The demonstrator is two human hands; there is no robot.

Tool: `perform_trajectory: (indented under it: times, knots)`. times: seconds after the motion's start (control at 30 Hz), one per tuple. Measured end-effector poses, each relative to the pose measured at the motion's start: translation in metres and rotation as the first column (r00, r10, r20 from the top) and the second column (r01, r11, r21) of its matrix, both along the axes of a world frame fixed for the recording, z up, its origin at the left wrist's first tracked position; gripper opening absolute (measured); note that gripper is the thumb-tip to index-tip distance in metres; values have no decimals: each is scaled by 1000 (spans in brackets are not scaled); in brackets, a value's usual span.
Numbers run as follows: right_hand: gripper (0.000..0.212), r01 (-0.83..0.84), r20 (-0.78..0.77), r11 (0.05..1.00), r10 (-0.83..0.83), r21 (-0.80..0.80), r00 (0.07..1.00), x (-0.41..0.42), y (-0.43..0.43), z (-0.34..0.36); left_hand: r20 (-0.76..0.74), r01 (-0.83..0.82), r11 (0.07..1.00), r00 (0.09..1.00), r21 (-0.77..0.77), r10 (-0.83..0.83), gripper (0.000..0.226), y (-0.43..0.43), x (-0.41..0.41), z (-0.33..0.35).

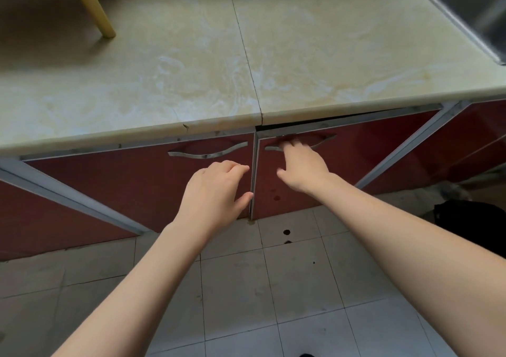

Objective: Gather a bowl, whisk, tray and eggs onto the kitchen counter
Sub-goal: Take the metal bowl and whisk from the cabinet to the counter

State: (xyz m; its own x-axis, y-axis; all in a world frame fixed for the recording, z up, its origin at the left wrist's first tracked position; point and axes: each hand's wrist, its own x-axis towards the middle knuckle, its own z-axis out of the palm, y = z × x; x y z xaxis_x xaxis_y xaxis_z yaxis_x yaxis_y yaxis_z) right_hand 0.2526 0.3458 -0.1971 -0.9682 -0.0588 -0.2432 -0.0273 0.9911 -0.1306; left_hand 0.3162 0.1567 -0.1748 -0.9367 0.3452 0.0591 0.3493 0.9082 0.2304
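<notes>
Marble-look kitchen counter (pixel 191 63) has none of the stuff on it, so basically nothing's gathered yet. No bowl, whisk, tray or eggs anywhere in view; my guess is they're inside the red cabinets below the counter. Right hand (pixel 301 167) has its fingers hooked on the right door handle (pixel 323 139), door barely cracked. Left hand (pixel 216 189) hangs loose and empty just below the left door handle (pixel 208 151).

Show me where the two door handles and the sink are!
Left door handle (pixel 208 150), head view, on the middle of the wavy metal bar.
Right door handle (pixel 321 140), head view, on the bar just right of the fingers.
Sink (pixel 465 6), head view, on its steel wall.
</notes>
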Motion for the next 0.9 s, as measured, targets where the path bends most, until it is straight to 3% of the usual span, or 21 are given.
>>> perform_trajectory:
  times: [0.13,0.37,0.6,0.9]
  knots:
    - [51,48,-85,999,-48,-7,995,4,-7,-8,13,6,999,1000,-39,-6,51,-1,0,-8]
    - [32,49,-241,977,-100,-209,965,73,29,-24,31,49,995,998,-87,-46,51,14,7,-1]
    - [17,146,-232,938,-225,-315,946,167,90,-34,116,183,975,979,-123,-169,50,66,40,2]
    - [32,27,-282,952,-117,-304,952,252,209,-38,188,406,908,905,-107,-382,51,176,94,-11]
